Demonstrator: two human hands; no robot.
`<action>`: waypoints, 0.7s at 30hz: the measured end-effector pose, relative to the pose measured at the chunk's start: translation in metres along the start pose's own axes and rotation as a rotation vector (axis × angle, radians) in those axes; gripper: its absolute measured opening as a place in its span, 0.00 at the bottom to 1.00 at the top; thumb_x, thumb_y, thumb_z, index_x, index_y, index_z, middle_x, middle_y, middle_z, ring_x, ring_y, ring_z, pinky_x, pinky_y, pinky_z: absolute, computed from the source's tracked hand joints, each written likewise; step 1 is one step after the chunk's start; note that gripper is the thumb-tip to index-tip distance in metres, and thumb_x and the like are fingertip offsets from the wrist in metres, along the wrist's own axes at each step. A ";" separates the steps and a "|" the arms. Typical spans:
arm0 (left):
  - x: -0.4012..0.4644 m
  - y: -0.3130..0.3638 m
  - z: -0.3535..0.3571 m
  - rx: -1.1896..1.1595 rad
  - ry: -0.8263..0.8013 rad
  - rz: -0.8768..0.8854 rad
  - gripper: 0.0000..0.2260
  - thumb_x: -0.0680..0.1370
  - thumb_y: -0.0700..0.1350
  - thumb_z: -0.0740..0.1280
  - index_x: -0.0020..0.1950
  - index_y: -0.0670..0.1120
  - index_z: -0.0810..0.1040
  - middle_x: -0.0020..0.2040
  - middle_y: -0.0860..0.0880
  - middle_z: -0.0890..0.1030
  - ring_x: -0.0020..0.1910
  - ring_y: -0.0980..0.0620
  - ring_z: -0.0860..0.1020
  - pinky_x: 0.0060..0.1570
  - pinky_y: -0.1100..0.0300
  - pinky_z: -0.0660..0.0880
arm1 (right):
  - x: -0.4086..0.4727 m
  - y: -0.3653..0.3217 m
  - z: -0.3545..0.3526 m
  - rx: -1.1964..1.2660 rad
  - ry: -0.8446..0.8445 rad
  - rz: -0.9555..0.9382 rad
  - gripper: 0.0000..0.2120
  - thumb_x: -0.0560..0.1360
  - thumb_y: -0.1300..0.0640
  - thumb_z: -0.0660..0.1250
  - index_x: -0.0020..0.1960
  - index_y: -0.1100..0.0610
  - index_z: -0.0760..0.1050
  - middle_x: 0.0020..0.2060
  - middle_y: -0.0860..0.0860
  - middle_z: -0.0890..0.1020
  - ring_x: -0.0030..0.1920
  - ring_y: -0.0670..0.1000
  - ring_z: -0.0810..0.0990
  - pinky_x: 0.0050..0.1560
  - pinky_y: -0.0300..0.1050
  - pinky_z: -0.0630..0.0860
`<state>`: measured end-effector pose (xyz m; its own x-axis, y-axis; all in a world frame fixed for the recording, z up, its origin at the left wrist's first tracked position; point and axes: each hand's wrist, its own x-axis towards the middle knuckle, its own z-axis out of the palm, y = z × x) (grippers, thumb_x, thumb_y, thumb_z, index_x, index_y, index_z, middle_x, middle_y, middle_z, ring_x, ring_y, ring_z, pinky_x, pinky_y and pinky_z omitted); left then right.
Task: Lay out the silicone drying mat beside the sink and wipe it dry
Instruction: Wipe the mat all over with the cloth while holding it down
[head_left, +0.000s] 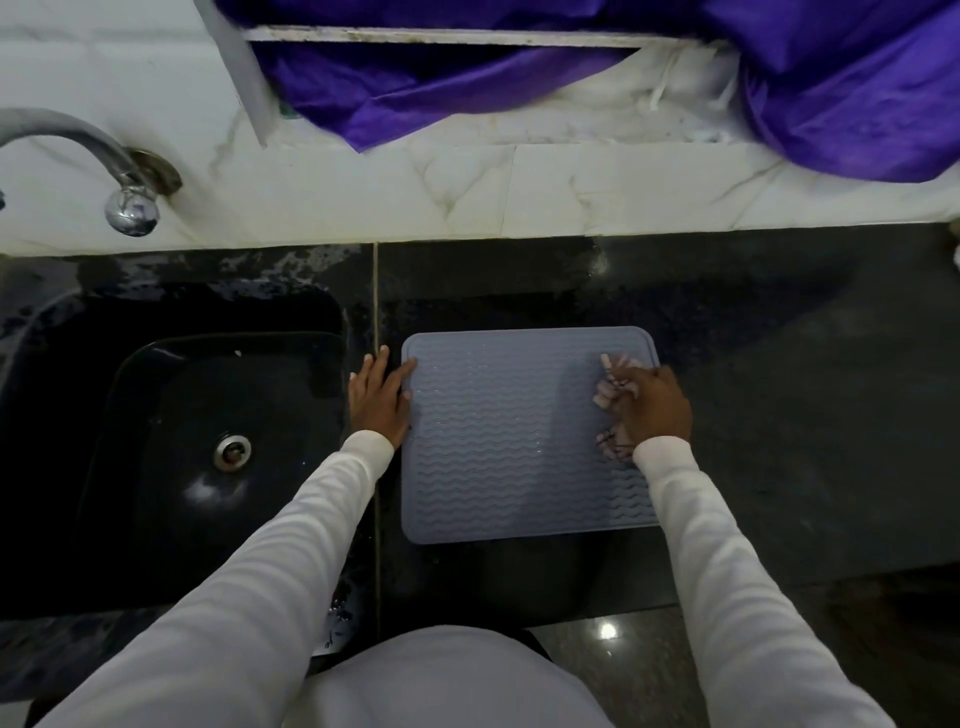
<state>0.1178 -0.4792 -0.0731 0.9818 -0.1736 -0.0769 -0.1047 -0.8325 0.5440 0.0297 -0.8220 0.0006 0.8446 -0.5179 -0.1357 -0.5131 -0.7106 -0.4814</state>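
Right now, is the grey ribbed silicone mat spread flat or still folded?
Spread flat: the grey ribbed silicone mat lies open on the dark counter, all visible corners down.

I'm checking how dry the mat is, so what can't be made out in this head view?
- Pale bunched cloth: mostly covered by the right hand.
- Grey ribbed silicone mat: near-right corner hidden by the white sleeve.
- Curved metal tap: cut off at the left edge.
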 end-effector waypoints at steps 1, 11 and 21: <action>0.000 0.000 0.001 -0.008 0.004 -0.002 0.20 0.80 0.43 0.59 0.72 0.55 0.67 0.78 0.47 0.54 0.77 0.45 0.47 0.73 0.48 0.40 | -0.006 -0.012 0.006 0.052 -0.023 -0.043 0.13 0.73 0.58 0.67 0.55 0.46 0.80 0.55 0.54 0.75 0.49 0.59 0.80 0.54 0.52 0.78; 0.003 -0.002 -0.002 -0.095 0.038 0.000 0.22 0.77 0.36 0.61 0.70 0.48 0.70 0.77 0.46 0.59 0.77 0.45 0.51 0.74 0.47 0.43 | -0.084 -0.152 0.104 -0.065 -0.285 -0.451 0.20 0.76 0.59 0.62 0.67 0.49 0.72 0.61 0.56 0.73 0.50 0.61 0.78 0.48 0.50 0.75; 0.004 -0.005 0.003 -0.056 0.036 0.006 0.22 0.77 0.37 0.59 0.72 0.47 0.67 0.77 0.46 0.58 0.77 0.45 0.51 0.74 0.46 0.43 | -0.077 -0.134 0.108 -0.236 -0.252 -0.492 0.23 0.78 0.56 0.61 0.72 0.46 0.64 0.64 0.57 0.71 0.52 0.63 0.79 0.46 0.54 0.75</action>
<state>0.1214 -0.4775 -0.0781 0.9864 -0.1586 -0.0441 -0.1023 -0.8007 0.5902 0.0505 -0.6353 -0.0181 0.9869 0.0072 -0.1611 -0.0484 -0.9397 -0.3386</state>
